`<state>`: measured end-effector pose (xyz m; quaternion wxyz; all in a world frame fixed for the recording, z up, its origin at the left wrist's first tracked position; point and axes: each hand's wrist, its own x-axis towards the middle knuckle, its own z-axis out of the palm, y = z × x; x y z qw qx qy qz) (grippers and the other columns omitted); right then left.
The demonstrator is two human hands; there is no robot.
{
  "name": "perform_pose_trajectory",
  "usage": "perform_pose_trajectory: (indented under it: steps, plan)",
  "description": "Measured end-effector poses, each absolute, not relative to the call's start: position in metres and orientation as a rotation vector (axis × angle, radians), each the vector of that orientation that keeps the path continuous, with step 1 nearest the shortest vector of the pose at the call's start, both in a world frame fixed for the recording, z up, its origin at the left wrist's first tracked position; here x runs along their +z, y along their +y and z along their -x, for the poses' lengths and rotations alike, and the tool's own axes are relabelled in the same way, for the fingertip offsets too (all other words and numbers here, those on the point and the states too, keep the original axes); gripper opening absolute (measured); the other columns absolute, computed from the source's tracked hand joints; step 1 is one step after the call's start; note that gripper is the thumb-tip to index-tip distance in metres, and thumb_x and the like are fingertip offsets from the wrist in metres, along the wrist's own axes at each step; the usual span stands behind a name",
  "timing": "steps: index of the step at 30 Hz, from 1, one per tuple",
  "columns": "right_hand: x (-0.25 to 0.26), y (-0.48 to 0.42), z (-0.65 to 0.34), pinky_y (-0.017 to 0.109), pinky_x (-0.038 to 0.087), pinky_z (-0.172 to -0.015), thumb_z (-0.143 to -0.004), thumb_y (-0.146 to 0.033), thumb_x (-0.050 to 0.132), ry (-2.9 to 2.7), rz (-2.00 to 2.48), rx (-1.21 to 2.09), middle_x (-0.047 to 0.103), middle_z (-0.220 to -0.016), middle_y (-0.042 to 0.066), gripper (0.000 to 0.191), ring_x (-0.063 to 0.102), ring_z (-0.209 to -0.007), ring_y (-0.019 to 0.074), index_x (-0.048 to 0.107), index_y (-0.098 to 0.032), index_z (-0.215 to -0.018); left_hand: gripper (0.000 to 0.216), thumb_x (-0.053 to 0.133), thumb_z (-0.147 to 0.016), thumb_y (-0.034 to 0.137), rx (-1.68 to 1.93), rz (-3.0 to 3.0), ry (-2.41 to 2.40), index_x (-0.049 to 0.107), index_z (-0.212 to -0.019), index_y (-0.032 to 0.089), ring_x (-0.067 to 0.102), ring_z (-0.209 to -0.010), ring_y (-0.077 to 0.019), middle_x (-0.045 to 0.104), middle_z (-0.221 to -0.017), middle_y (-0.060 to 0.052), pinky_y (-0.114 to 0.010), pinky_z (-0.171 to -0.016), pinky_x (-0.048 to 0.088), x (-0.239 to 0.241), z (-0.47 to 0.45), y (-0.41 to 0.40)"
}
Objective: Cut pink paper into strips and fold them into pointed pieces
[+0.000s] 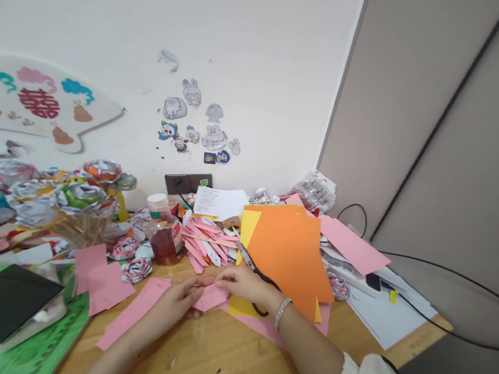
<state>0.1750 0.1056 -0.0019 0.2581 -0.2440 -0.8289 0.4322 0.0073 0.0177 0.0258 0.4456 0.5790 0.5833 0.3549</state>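
A small piece of pink paper [211,298] is held between my two hands above the wooden table. My left hand [180,299] pinches its left side, fingers closed. From above, my right hand [239,280] grips the upper right part with thumb and fingertips; a bracelet circles that wrist. Beside my right hand lie black-handled scissors [269,280], partly behind it, on a stack of orange paper [289,257] and yellow paper. Just beyond my hands is a heap of folded pink paper strips [208,236]. A pink paper strip [139,309] lies left of my left hand.
Paper flowers [84,195] on sticks crowd the left back. A jar [164,240] with dark red contents stands near the wall. A black tablet-like slab [6,300] rests on green sheets at left. White papers [379,313] and black cables [451,270] are at right.
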Motion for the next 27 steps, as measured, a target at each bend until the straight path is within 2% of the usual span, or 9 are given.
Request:
perform_pose_trajectory:
  steps: [3,8,12,15,21,27]
  plan:
    - [-0.004,0.107,-0.175,0.019,0.037,-0.058,-0.080,-0.022,0.050,-2.225,0.659,1.205,0.057,-0.072,0.000,0.015,0.049,-0.065,0.0102,0.063,-0.015,-0.081,0.046,0.050,-0.072,0.048,0.879,-1.473,1.446,0.058,-0.104,0.017,0.058,-0.060,-0.0166,0.064,-0.081,-0.003,-0.029,-0.060,0.046,0.025,-0.004,0.019]
    - [0.001,0.102,-0.174,0.020,0.038,-0.058,-0.080,-0.018,0.048,-2.204,0.707,1.204,0.056,-0.070,0.000,0.016,0.050,-0.065,0.0110,0.063,-0.015,-0.081,0.049,0.051,-0.071,0.048,0.837,-1.499,1.459,0.059,-0.105,0.013,0.057,-0.055,-0.0169,0.061,-0.061,0.000,-0.028,-0.057,0.043,0.024,-0.001,0.022]
    - [0.000,0.102,-0.172,0.021,0.040,-0.062,-0.081,-0.014,0.044,-2.205,0.693,1.231,0.058,-0.078,0.001,0.022,0.052,-0.068,0.0111,0.062,-0.017,-0.093,0.045,0.050,-0.072,0.044,0.866,-1.505,1.478,0.060,-0.104,0.014,0.057,-0.055,-0.0170,0.062,-0.064,0.000,-0.028,-0.057,0.043,0.022,0.002,0.022]
    - [-0.005,0.105,-0.170,0.022,0.041,-0.066,-0.080,-0.012,0.044,-2.222,0.686,1.126,0.059,-0.081,0.002,0.024,0.053,-0.074,0.0123,0.063,-0.018,-0.092,0.045,0.048,-0.075,0.042,0.843,-1.447,1.412,0.057,-0.111,0.016,0.057,-0.056,-0.0160,0.064,-0.071,-0.002,-0.027,-0.057,0.042,0.016,0.006,0.022]
    - [-0.005,0.108,-0.171,0.023,0.041,-0.073,-0.081,-0.013,0.042,-2.178,0.625,1.165,0.060,-0.089,0.003,0.024,0.054,-0.081,0.0127,0.062,-0.016,-0.093,0.049,0.045,-0.078,0.039,0.835,-1.437,1.394,0.051,-0.117,0.011,0.052,-0.053,-0.0149,0.061,-0.056,0.001,-0.025,-0.054,0.037,0.010,0.011,0.027]
    - [0.002,0.102,-0.173,0.021,0.040,-0.064,-0.080,-0.012,0.044,-2.195,0.704,1.200,0.060,-0.082,0.002,0.021,0.053,-0.073,0.0120,0.062,-0.015,-0.091,0.045,0.049,-0.074,0.036,0.824,-1.421,1.462,0.057,-0.110,0.011,0.051,-0.051,-0.0143,0.059,-0.056,0.002,-0.024,-0.052,0.036,0.018,0.003,0.025]
